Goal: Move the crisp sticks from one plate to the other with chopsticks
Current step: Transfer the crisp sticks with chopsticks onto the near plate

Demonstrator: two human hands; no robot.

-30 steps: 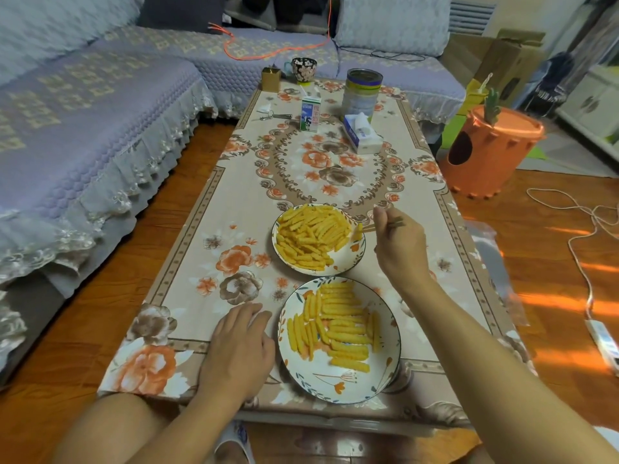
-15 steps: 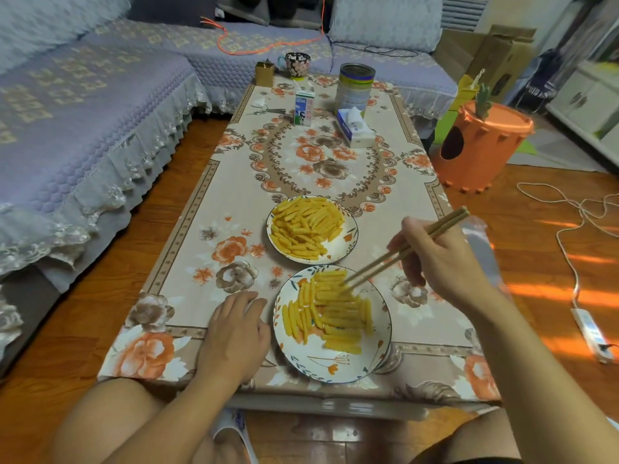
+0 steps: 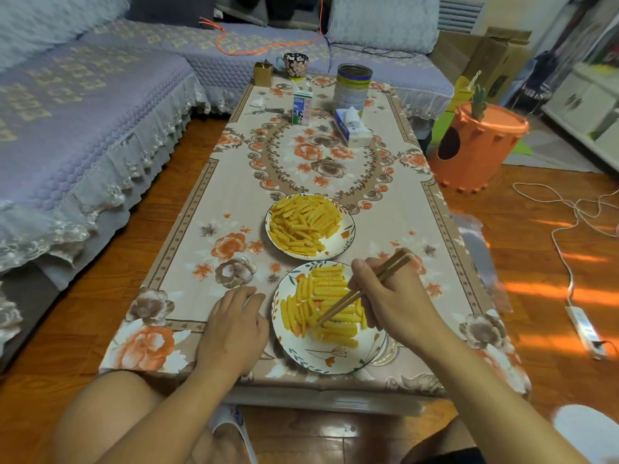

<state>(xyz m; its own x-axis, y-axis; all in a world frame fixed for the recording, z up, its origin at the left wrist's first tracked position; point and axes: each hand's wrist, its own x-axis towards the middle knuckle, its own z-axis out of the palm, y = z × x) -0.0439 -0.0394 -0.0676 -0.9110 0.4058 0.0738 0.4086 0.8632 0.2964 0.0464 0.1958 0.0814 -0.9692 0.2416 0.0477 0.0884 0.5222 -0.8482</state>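
Lower centre: left hand point(image 3: 234, 329) rests palm-down on the table point(image 3: 201, 249), fingers relaxed, just left of the near plate point(image 3: 301, 356). Right hand point(image 3: 392, 299) pinches chopsticks point(image 3: 355, 298), tips down among the crisp sticks point(image 3: 330, 303) on that plate. Just above, far plate point(image 3: 345, 237) heaped with sticks. Top: milk carton point(image 3: 302, 107), tin point(image 3: 352, 87), tissue pack point(image 3: 352, 128).

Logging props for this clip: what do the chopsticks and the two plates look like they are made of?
The chopsticks in the right hand look like plain wood or bamboo: matte tan, no shine. The near plate and far plate look like glazed ceramic, glossy white with painted flowers and a dark rim line, though melamine cannot be ruled out.
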